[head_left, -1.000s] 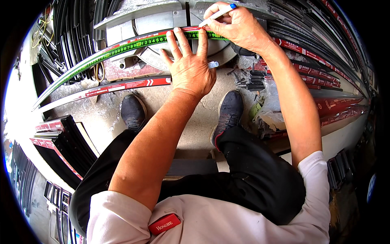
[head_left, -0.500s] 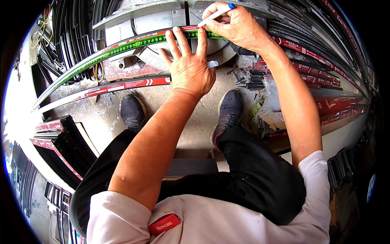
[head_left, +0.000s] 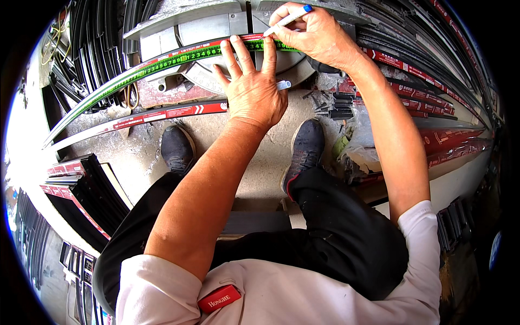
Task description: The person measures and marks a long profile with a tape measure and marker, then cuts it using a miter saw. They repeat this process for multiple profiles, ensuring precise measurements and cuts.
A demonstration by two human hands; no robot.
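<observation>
My left hand lies over a green tape measure and a red-labelled strip, its fingers spread and fingertips pressing on them. A pale, hollow pen cap juts out beside its thumb, tucked in the hand. My right hand is closed in a writing grip around a white pen with a blue end. The pen's tip meets the strip just by my left index fingertip. Tape and strip run side by side, curving off to the lower left; my fingers cover part of both.
Beneath the strip is a grey metal machine base with a slot and raised fence. Another red-labelled strip lies nearer me. Dark profiles crowd the far left, more red-labelled lengths the right. Stacked black pieces stand at left.
</observation>
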